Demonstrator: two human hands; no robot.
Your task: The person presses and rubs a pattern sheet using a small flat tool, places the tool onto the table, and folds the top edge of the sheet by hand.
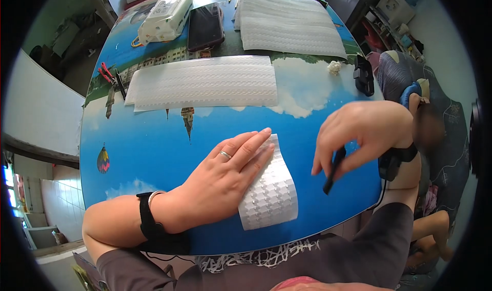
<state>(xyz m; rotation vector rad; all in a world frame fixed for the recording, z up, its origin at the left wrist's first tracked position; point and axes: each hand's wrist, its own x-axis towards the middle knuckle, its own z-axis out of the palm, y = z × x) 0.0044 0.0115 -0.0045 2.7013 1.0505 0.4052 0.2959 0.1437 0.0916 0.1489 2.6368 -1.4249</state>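
My left hand [218, 181] lies flat, fingers stretched out, over the upper left part of a white sheet [271, 199] with rows of small raised shapes. The sheet's near end curls slightly by the table's front edge. To the right, my right hand [364, 134] is lifted over the table, its fingers closed on a slim black tool [334, 172] that points down and left. Motion blurs the tool, so its exact kind is unclear. A gap separates it from the sheet.
Beyond my hands lie white patterned strips [205, 83] and a larger stack of sheets [289, 24] on the blue printed table [154, 152]. A phone [205, 27], a wipes pack [165, 19], red-handled scissors [106, 73] and a black buckle [363, 76] surround them. Another person sits at right.
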